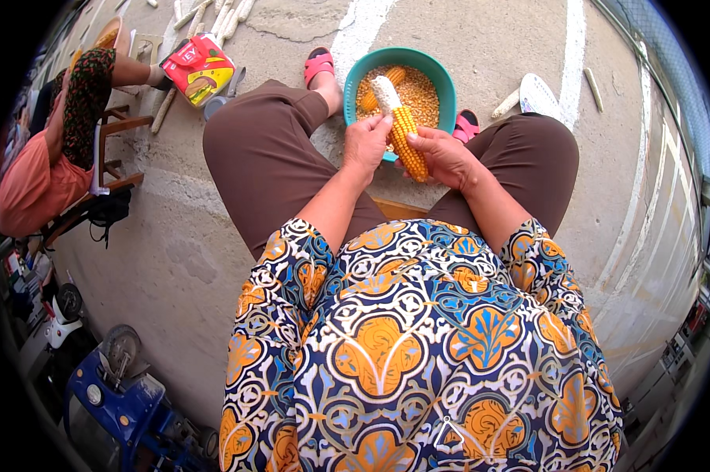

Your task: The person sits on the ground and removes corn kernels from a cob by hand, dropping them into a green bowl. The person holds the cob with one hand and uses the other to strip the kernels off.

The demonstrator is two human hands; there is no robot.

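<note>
A corn cob (409,144) with yellow kernels over its near part and a bare white far end is held between both hands, tilted over the near rim of a teal plastic basin. My left hand (366,141) grips it from the left, thumb and fingers at the border of kernels and bare cob. My right hand (443,154) holds the kernel-covered part from the right, thumb on top; some of its fingers are hidden behind the cob. Loose kernels (427,97) fill the bottom of the teal basin (447,88), and yellow cobs (395,75) lie on them.
Stripped cobs (231,20) lie on the concrete at the upper left, another (593,88) at the right. A red and yellow bag (200,71) stands left of my knee. A person (42,171) sits at the far left. A white patterned oval object (538,94) is beyond my right knee.
</note>
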